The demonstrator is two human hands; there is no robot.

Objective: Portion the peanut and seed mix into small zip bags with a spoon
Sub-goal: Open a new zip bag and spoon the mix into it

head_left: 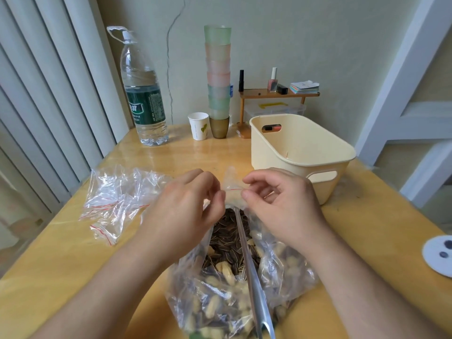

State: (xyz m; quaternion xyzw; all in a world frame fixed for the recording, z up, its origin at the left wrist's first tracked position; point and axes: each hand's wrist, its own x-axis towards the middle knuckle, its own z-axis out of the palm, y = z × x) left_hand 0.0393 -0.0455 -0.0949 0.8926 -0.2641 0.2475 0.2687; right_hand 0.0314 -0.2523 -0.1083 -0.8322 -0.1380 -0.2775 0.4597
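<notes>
Head view: left hand (188,204) and right hand (281,199) both pinch one small zip bag (232,189) (contents indistinct); one spoon (249,260) lies half-buried in the mix bag (220,297).

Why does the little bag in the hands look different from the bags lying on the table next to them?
The small zip bag is held up over the big mix bag, pinched at its red zip line by the left hand and right hand; the spare zip bags lie loose on the table. The held bag has pale nuts inside; the spare ones look empty and crumpled. All are clear plastic with red zip lines.
</notes>
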